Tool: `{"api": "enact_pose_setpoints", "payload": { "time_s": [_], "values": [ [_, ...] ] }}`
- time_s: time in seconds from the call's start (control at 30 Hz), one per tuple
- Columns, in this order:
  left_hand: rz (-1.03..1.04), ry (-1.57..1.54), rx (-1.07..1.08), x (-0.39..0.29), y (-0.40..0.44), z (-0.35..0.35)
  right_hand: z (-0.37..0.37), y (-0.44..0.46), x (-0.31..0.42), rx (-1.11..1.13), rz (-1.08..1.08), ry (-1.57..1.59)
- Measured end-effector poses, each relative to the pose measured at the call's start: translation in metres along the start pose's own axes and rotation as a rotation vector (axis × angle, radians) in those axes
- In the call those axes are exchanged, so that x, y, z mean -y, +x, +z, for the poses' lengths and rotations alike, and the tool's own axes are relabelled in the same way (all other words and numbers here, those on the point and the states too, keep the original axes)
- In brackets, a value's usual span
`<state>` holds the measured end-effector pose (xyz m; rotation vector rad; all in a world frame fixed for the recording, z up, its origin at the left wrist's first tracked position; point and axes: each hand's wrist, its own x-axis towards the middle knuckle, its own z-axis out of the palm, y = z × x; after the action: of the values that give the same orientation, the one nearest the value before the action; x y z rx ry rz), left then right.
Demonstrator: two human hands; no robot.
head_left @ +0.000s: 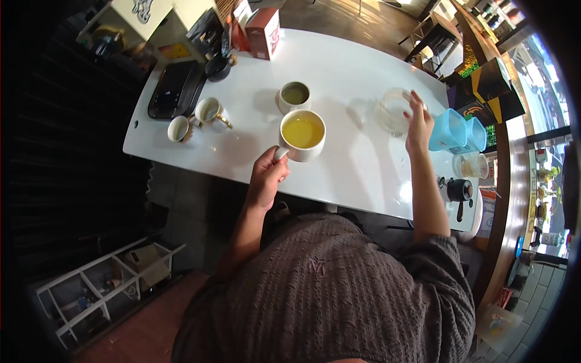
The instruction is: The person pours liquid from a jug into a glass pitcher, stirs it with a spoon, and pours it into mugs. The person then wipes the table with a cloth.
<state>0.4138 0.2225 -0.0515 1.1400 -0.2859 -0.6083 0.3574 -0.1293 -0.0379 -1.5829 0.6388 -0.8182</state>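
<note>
A white mug (294,156) full of yellow-green liquid is held by its handle in my left hand (266,180), whose fingers are closed around it. Just behind that mug stands a second white cup (284,104), with darker greenish liquid inside. On the right, my right hand (418,126) is raised with its fingers apart. Beside its fingers, to the left, is a round see-through vessel (387,119), faint against the white table; whether the hand touches it I cannot tell.
On the white table (345,60) are two cups with gold trim (207,110) (179,129), a black scale (175,91), and a red box (262,33). Blue containers (448,130), a clear plastic cup (474,164) and a black portafilter (460,190) line the right side.
</note>
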Motion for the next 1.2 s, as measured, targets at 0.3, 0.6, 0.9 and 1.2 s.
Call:
{"api": "enact_pose_setpoints", "payload": {
  "time_s": [0.3,0.6,0.9,1.2],
  "values": [
    [-0.149,0.043,0.172,0.048,0.049,0.038,-0.082,-0.070,-0.048,-0.179,0.151,0.073],
    [-0.170,0.089,0.205,0.090,0.089,0.056,-0.125,-0.093,-0.053,-0.263,0.133,0.093],
    [-0.130,0.086,0.167,0.107,0.114,0.067,-0.145,-0.087,-0.067,-0.323,0.153,0.137],
    [-0.141,0.072,0.152,0.119,0.135,0.073,-0.153,-0.080,-0.076,-0.307,0.161,0.125]
  ]
}}
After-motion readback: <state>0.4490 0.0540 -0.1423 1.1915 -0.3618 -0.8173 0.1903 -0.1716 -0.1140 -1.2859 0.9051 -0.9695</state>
